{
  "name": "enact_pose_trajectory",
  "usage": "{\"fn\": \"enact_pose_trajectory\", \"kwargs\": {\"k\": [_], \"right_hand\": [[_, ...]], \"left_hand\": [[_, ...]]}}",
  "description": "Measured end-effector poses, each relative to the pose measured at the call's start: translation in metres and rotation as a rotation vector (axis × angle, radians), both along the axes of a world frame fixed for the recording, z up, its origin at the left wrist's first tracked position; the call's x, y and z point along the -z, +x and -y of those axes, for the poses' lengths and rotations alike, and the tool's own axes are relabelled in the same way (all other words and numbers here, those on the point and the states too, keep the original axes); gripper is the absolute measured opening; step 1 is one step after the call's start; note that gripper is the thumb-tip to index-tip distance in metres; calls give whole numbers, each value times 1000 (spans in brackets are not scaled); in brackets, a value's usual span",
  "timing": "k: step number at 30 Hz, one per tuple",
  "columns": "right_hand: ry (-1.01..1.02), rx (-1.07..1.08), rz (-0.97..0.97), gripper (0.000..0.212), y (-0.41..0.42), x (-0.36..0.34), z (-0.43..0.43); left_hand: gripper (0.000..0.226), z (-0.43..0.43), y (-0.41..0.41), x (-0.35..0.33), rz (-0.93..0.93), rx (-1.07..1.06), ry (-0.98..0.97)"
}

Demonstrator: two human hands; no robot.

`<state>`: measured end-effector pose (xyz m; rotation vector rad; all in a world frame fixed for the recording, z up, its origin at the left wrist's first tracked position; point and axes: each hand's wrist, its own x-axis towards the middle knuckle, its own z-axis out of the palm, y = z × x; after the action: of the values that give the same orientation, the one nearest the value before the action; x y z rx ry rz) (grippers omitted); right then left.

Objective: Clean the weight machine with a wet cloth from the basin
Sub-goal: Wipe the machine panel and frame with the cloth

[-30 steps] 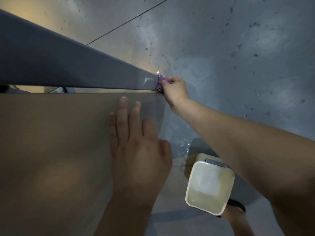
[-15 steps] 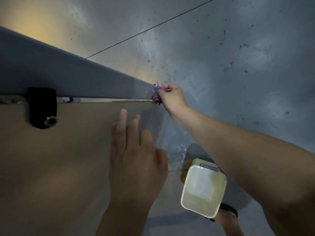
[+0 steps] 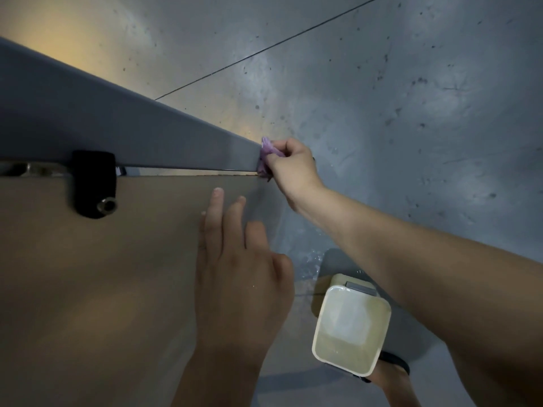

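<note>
Grey beam [image 3: 132, 136] of the weight machine comes in from the left edge and stops mid-frame. Past its end there is only open floor [image 3: 411, 113], so there's free room on that side. Under the beam is a thin gap [image 3: 191, 171], then the tan panel [image 3: 88, 289], with its top edge parallel to the beam's underside. Black bracket [image 3: 94, 183] with a metal stud bridges the gap under the beam's left part.

Right hand [image 3: 289, 168] is at the beam's end, fingers curled and pinching the purple cloth [image 3: 269, 152], which is bunched small against the end edge. The arm is stretched out from lower right. Left hand [image 3: 241, 265] lies flat on the panel below the beam. Its fingers are straight and close together, tips short of the gap, gripping nothing.

Basin [image 3: 349, 324] is cream and rectangular, on the floor well below the beam's end, under the right forearm, with murky water inside. Wet splashes [image 3: 308, 259] sit between it and the beam end. Sandalled foot [image 3: 390, 374] is at the basin's side away from the beam; can't tell if they touch. Floor is grey speckled concrete with one dark seam line [image 3: 264, 51] above the beam. Light is dim, with a warm glow above the beam's left part.
</note>
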<state>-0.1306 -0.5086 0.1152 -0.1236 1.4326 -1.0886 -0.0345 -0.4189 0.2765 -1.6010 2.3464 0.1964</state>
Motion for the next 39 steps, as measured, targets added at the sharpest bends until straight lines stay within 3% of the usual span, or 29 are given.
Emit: {"fn": "enact_pose_trajectory", "kwargs": {"k": [3,7,9,14,16,22,28,30,34,36,39], "right_hand": [[-96,-57,-22,7,-1,5,-11],[120,-25,-49,28,-1,40,2],[147,-11,-22,29,1,45,4],[-193,-63,-38,5,-1,-26,-18],[-296,-106,-42,12,-2,-43,-26],[-1,-44,-66,9,-4,-47,-13],[-266,-84,0,3,-8,-119,-24],[-270,-65,-39,6,-4,-126,-24],[16,-9,-114,24,1,-125,-14],[-3,11,-81,25,2,-142,-13],[-232,24,29,19,4,-179,-14]], "left_hand": [[34,-2,0,7,21,-5,0],[35,-5,0,11,44,-19,-9],[33,-5,1,11,47,-14,-15],[33,-5,-2,8,32,-20,-29],[33,-5,-5,4,6,-34,-40],[33,-11,-14,-33,-51,-16,-44],[36,-21,-22,-99,-249,8,-217],[51,-20,-20,-115,-200,-13,-297],[73,-11,-14,-130,43,-76,-247],[66,-12,-11,-131,96,-54,-218],[39,-16,-4,-131,77,-22,-235]]}}
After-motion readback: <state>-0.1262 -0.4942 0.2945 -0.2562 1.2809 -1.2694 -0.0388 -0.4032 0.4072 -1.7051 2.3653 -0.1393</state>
